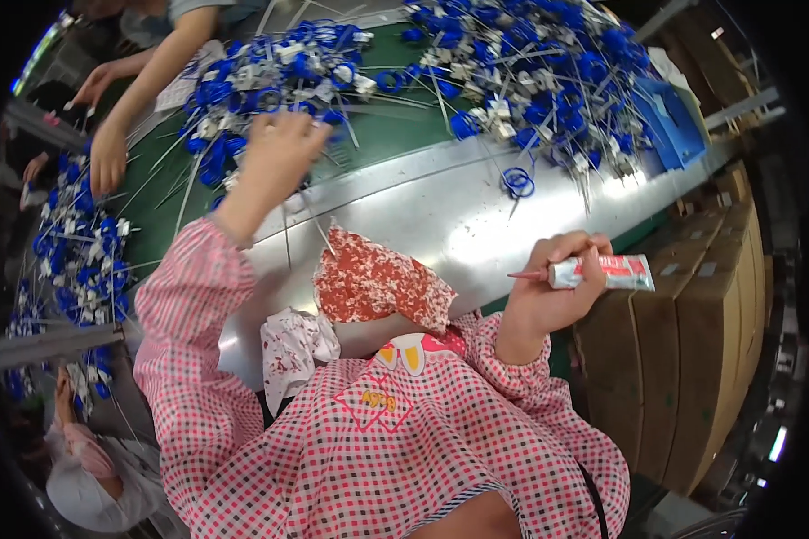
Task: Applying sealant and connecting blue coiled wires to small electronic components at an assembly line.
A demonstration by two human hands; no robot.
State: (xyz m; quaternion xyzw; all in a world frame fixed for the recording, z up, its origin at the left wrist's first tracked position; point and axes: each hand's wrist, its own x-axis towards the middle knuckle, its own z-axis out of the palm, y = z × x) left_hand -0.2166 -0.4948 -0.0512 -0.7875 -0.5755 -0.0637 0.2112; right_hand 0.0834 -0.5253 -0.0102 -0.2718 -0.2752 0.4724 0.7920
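My left hand [281, 157] reaches over the near edge of a pile of blue coiled cables with white connectors [306, 67]. Its fingers are apart and slightly blurred, and no held thing shows in them. In my right hand [553, 301], raised at the bench's near side, is a silver and red squeeze tube [607, 272], lying across the fingers with its red nozzle pointing left. Between both hands, a red and white speckled piece of material [377, 278] lies at the bench's front edge. A crumpled white cloth with dark marks [297, 350] is beside it.
Another large heap of blue cables [530, 72] covers the far right, next to a blue bin [670, 126]. One loose coil [518, 182] rests on the metal bench [449, 202]. Cardboard boxes [683, 332] stand at right. A co-worker's arm [144, 103] reaches in at far left.
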